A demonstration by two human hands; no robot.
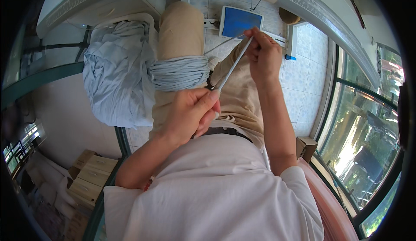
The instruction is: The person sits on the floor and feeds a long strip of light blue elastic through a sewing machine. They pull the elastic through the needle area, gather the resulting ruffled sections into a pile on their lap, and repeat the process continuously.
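A thin pale grey-blue fabric cord [235, 64] is stretched taut between my two hands. My left hand [193, 111], low in front of my waist, pinches its near end between thumb and fingers. Higher up and to the right, my right hand [265, 54] grips the far end with closed fingers. From the right hand another length runs down left toward my thigh. Around my left thigh, over the tan trousers [181, 31], lies a thick bundle of wound cord [179, 73] in the same colour. What sits inside the left palm is hidden.
A heap of light blue fabric [119, 74] fills a pale bin at my left. Ahead curves a table edge [299, 0] with ruler markings. Below it, a blue panel with a white rim [239, 21] rests near the tiled floor [305, 74]. Windows [364, 141] stand at right.
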